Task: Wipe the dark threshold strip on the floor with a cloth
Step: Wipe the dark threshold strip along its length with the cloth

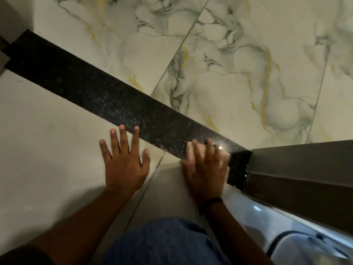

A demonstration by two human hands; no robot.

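**Threshold strip, cloth at its right end**

Threshold strip (107,98): dark speckled stone band set in the floor, running diagonally from the upper left corner of view down to the lower right. Its far edge meets veined marble tiles (248,73); its near edge meets plain pale tiles (47,140). The long stretch of strip to the left of the hands lies bare and unobstructed.

Right end of strip butts against a grey door frame (298,169), which closes off that side. Below the frame, a white glossy object (286,236) sits at lower right; too blurred to identify. At the upper left end, a grey wall corner (9,20) bounds the strip.

Cloth (221,157): pale, pressed on the strip just beside the door frame, mostly covered by the right hand (206,171). Right-hand fingers (197,152) lie spread flat over the cloth, pinning it down rather than gripping it; the hand is motion-blurred. Dark band (210,202) on that wrist.

Left hand (124,161): palm down on the pale tile, fingers (122,136) splayed and holding nothing, fingertips touching the strip's near edge. Blue-clad knee (162,243) at bottom centre.
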